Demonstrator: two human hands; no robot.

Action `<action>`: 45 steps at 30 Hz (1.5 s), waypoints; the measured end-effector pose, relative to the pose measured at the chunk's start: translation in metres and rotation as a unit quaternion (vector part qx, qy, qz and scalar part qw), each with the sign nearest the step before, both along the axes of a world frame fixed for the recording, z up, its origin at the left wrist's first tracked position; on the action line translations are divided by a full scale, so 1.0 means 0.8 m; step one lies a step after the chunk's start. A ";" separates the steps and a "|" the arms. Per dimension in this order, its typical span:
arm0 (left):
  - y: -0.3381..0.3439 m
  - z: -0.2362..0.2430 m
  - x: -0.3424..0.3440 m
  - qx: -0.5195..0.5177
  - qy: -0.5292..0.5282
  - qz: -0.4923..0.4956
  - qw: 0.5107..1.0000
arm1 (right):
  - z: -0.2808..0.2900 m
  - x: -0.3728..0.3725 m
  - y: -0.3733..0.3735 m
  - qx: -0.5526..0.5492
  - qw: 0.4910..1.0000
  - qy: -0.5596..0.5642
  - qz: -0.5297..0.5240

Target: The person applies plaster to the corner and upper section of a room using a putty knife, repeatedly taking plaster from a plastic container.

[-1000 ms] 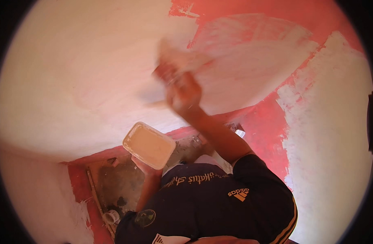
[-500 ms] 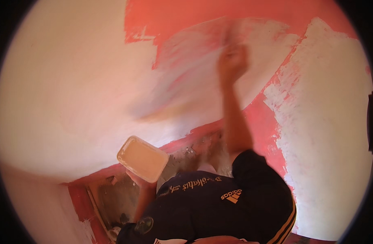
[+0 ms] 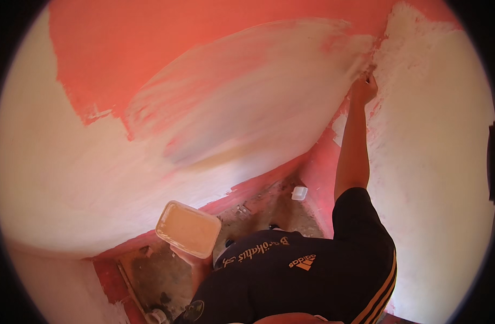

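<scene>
My left hand point(image 3: 187, 256) grips a rectangular, pale plastic tub point(image 3: 188, 228) of light beige, smooth material, low at centre-left. My right arm is stretched up to the wall corner, where my right hand point(image 3: 365, 89) is closed on a small tool whose shape I cannot make out, pressed close to the seam. Around it the red wall point(image 3: 220, 21) carries a broad, streaky white patch point(image 3: 258, 102), curved along its upper edge, with red showing through. The right-hand wall point(image 3: 431, 162) is mostly coated white, with ragged red strips at the corner.
Below me is a dirty, speckled floor point(image 3: 172, 275) with a small translucent container point(image 3: 299, 193) by the right wall and small debris. A long pole point(image 3: 130, 283) lies along the red-edged left wall, near a round container point(image 3: 157, 316) partly hidden by my body.
My right hand has swept up and rightward from the middle of the wall to the corner. The view has shifted, showing more red upper wall. The left hand and tub sit lower in view.
</scene>
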State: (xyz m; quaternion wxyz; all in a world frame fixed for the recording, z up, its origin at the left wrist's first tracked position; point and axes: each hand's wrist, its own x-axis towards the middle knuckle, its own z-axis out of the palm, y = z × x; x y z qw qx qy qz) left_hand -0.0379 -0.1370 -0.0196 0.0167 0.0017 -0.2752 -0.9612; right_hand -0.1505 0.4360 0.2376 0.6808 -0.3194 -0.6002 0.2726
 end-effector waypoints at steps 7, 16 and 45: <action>0.031 0.087 0.014 -0.012 -0.045 0.005 0.999 | -0.024 -0.017 -0.359 0.293 0.927 -0.027 0.232; 0.029 0.080 0.022 -0.011 0.018 0.005 1.000 | 0.035 0.039 -0.221 0.138 0.959 0.006 0.249; -0.034 -0.073 -0.010 -0.180 0.023 0.045 0.982 | -0.267 -0.064 -0.434 0.267 0.911 -0.050 0.310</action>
